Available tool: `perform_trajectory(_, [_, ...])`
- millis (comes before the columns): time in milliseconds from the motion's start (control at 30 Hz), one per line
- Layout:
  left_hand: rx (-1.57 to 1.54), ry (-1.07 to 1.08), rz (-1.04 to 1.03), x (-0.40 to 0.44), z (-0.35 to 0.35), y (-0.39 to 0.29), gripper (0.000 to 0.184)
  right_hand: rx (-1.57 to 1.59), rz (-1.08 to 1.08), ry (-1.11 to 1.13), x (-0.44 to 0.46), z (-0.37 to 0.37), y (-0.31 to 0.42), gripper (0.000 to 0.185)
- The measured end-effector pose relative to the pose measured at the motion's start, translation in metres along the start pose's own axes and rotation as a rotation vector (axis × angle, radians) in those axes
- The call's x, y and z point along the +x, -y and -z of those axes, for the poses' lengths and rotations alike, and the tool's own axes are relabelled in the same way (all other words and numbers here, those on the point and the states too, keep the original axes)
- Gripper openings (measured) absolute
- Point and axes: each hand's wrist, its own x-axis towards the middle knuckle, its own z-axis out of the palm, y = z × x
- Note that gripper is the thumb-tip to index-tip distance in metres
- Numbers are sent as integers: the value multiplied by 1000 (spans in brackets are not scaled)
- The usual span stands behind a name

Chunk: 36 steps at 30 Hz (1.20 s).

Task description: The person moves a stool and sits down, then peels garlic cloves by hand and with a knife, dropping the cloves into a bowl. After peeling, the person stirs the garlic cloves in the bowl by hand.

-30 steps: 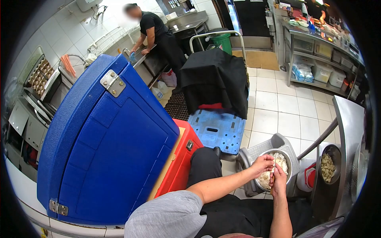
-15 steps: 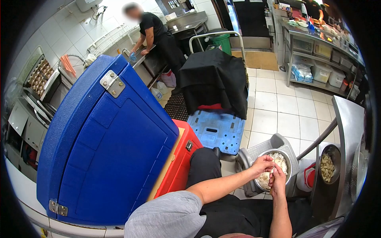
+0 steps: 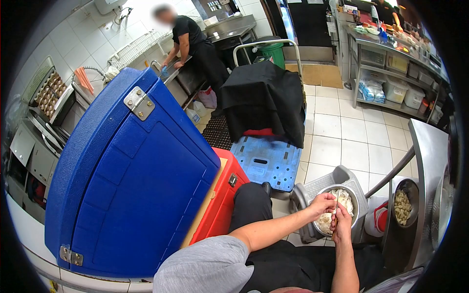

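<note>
Over a round metal bowl (image 3: 356, 215) my two hands meet, close together. My right hand (image 3: 342, 219) is closed round the brown handle of a small knife (image 3: 334, 223), its thin blade pointing up between the hands. The fingers of my left hand (image 3: 323, 203) are pinched beside the blade; whatever they hold is too small to make out. Pale, whitish pieces (image 3: 346, 198) fill the bowl, which rests on a grey plastic stool (image 3: 320, 184).
Left stands a large blue lid (image 3: 141, 180) on a red box (image 3: 222, 195). Ahead is a blue trolley (image 3: 266, 163) under black cloth (image 3: 264, 100). A person (image 3: 188, 39) works at a sink. Right are a metal table (image 3: 425, 161) and a bowl of pale chunks (image 3: 402, 207).
My hands shift only slightly over the bowl, and the knife blade shows more upright between them. At the far right counter, a person has moved.
</note>
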Motion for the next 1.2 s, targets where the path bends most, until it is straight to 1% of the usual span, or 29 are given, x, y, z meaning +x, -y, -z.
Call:
perform_trajectory(233, [1, 1, 12, 0, -1, 1, 18, 26, -1, -12, -1, 0, 3, 34])
perform_trajectory(533, [8, 17, 23, 0, 0, 0, 20, 20, 13, -55, 0, 2, 3, 35])
perform_trajectory(633, [0, 22, 12, 0, 2, 1, 20, -6, 15, -56, 2, 4, 1, 36])
perform_trajectory(700, [5, 26, 8, 4, 4, 5, 19, -144, 100, -27, 5, 6, -2, 37])
perform_trajectory(800, [34, 34, -1, 4, 4, 4, 18, -217, 149, -51, 5, 3, -1, 37])
perform_trajectory(900, [45, 32, -3, 4, 3, 3, 20, -229, 163, -8, 5, 6, -2, 36])
perform_trajectory(1067, [3, 13, 5, 2, 2, 2, 22, -178, 143, -9, 6, 7, -2, 35])
perform_trajectory(1200, [10, 17, 3, 2, 3, 2, 20, -138, 131, -24, 5, 6, 0, 33])
